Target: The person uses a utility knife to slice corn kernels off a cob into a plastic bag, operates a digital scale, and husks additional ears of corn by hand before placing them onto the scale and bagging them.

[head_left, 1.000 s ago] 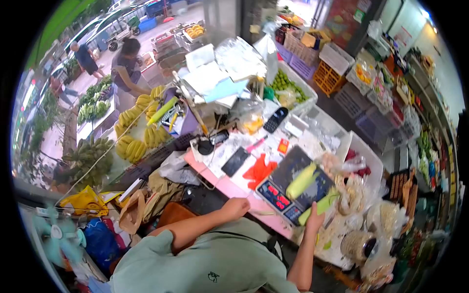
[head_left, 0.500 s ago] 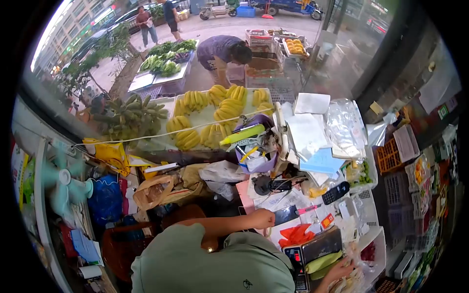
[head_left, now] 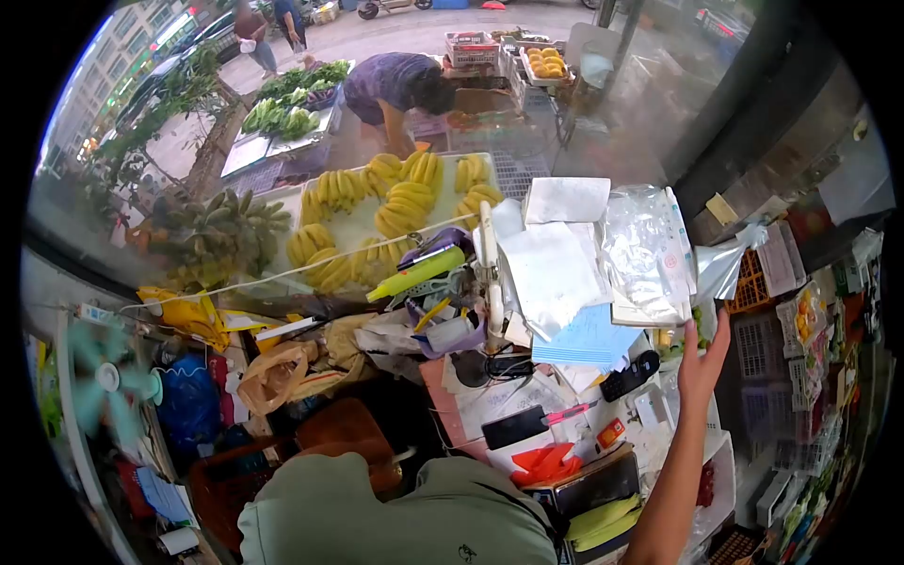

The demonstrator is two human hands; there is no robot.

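Observation:
My right hand (head_left: 701, 367) reaches forward over the right side of the counter, fingers spread and nothing visibly held. Its fingertips are near a stack of clear plastic bags (head_left: 650, 254) and the hanging silvery plastic (head_left: 720, 271). Below my forearm, green corn cobs (head_left: 603, 520) lie on a dark scale tray (head_left: 598, 485). A red plastic bag (head_left: 546, 465), a black smartphone (head_left: 514, 428) and a pink pen (head_left: 571, 412) are left of the forearm. A black cordless handset (head_left: 629, 377) lies close to the hand. My left hand is out of view.
Behind the counter, bananas (head_left: 405, 209) fill a display. A purple holder (head_left: 443, 334) with pens and a green marker stands mid-counter near papers (head_left: 551, 273). A fan (head_left: 108, 377) is at left. Outside, a person (head_left: 391, 89) bends by crates.
My right hand has moved up and forward from beside the corn to the plastic bags, opening its fingers. My left hand has left the view. The camera has turned slightly right.

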